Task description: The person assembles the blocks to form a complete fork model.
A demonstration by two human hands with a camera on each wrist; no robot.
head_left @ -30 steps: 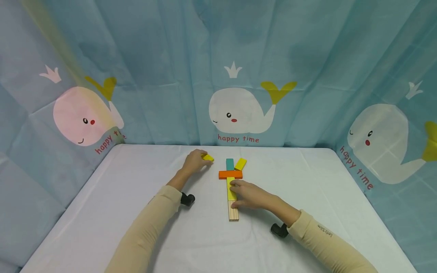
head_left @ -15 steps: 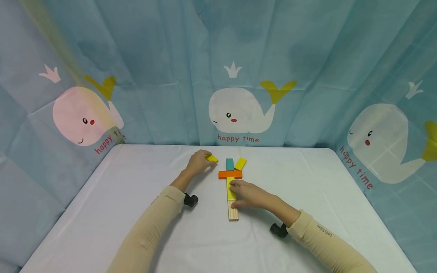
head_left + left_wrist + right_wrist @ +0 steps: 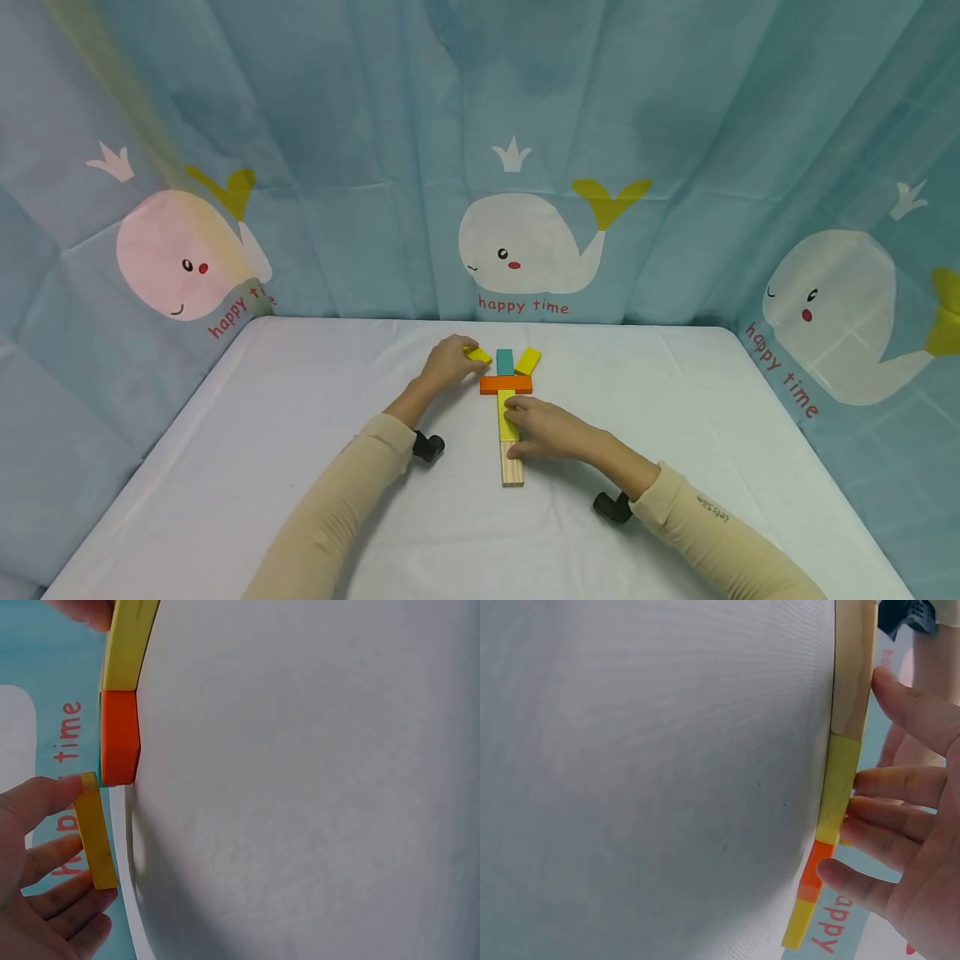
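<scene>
My left hand (image 3: 446, 362) pinches a small yellow block (image 3: 95, 832) between thumb and fingers, just left of the teal block (image 3: 505, 362) in the head view. The orange block (image 3: 492, 384) lies crosswise below the teal one. A second small yellow block (image 3: 528, 361) slants up and right from it. Below, a yellow block (image 3: 506, 429) and a plain wooden block (image 3: 512, 468) line up end to end. My right hand (image 3: 557, 430) rests its fingertips on these two blocks, fingers spread and fairly straight in the right wrist view.
A white cloth covers the table (image 3: 712, 433). Behind it and at both sides hangs a blue curtain (image 3: 360, 250) printed with whales. Each wrist carries a black camera, the left wrist camera (image 3: 429, 447) and the right wrist camera (image 3: 613, 507).
My left hand has moved to the right and slightly nearer with the small yellow block, approaching the teal and orange blocks. My right hand and the other blocks have stayed in place.
</scene>
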